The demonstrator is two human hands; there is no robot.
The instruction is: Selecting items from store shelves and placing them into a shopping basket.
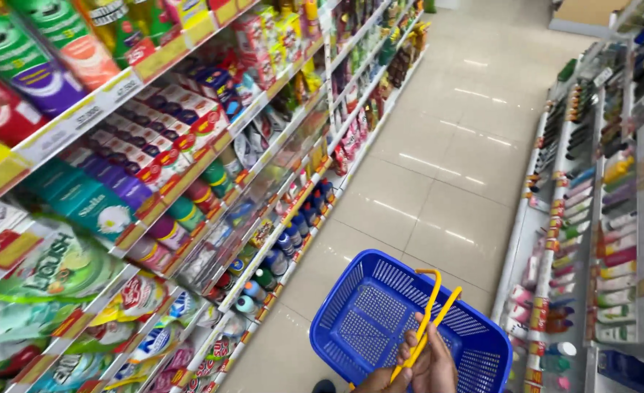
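Observation:
A blue plastic shopping basket point(358, 306) with two yellow handles point(432, 306) hangs low in front of me, with nothing inside it. My right hand point(437, 360) is closed around both handles, which are folded together over the basket. At the very bottom edge my left hand point(384, 380) shows only as curled fingers, closed on the lower end of the same handles. The rest of that hand is out of frame.
I stand in a shop aisle with a pale tiled floor point(438, 160). Shelves on the left point(191, 167) hold boxes, pouches and cans. Shelves on the right point(591, 218) hold bottles and tubes. A cardboard box point(584, 11) sits at the far end.

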